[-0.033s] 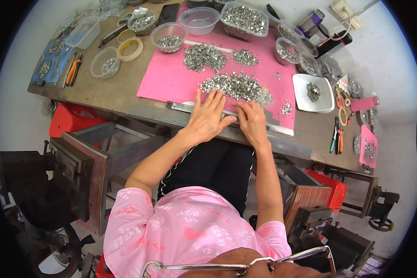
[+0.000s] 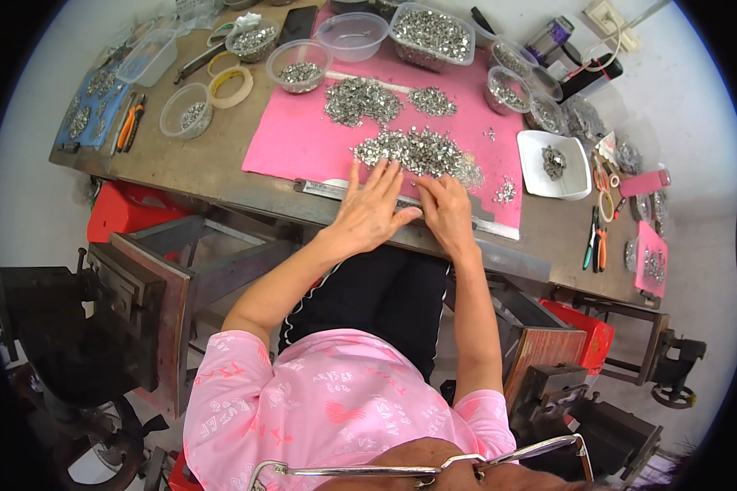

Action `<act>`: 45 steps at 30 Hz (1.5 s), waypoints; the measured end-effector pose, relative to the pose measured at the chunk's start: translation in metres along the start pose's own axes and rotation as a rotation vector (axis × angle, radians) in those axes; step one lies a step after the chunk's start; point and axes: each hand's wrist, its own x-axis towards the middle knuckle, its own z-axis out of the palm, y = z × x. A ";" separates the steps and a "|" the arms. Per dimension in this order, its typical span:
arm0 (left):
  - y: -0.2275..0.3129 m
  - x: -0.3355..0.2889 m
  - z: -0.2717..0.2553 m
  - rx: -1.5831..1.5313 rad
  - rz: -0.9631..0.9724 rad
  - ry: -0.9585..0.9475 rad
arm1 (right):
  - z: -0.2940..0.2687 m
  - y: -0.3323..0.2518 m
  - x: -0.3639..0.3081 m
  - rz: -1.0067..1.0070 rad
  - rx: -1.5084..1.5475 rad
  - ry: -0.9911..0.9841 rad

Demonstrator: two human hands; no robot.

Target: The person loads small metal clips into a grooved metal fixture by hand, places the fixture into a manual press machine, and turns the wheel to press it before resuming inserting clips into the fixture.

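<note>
A wide pile of small shiny silver metal pieces (image 2: 413, 149) lies on a pink mat (image 2: 291, 135). My left hand (image 2: 366, 211) rests at its near side, palm down, with fingers stretched out and apart. Close beside it on the right, my right hand (image 2: 446, 211) has its fingers bent and drawn together near the pile's edge; whatever they hold, if anything, is hidden. Both hands are over a long metal strip (image 2: 318, 190) at the mat's front edge. Two further heaps, one larger (image 2: 360, 101) and one smaller (image 2: 432, 101), lie farther back.
Clear plastic tubs (image 2: 300, 74) of metal pieces stand along the back. At right are a white square dish (image 2: 571, 186) and orange-handled pliers (image 2: 600, 248). Tape rolls (image 2: 231, 88) and more pliers (image 2: 130, 127) lie left. Below the bench, a dark machine (image 2: 74, 319) stands at left.
My left hand has shifted very slightly toward me. The right hand and the heaps look the same.
</note>
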 end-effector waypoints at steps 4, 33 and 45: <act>0.007 -0.001 0.002 -0.085 0.060 -0.008 | 0.002 0.018 0.013 -0.015 -0.105 -0.096; -0.057 0.038 0.003 -0.006 0.086 0.341 | 0.013 0.007 0.024 -0.098 -0.119 -0.092; -0.026 0.014 -0.002 -0.237 0.176 0.394 | 0.013 0.011 0.030 -0.183 -0.227 -0.131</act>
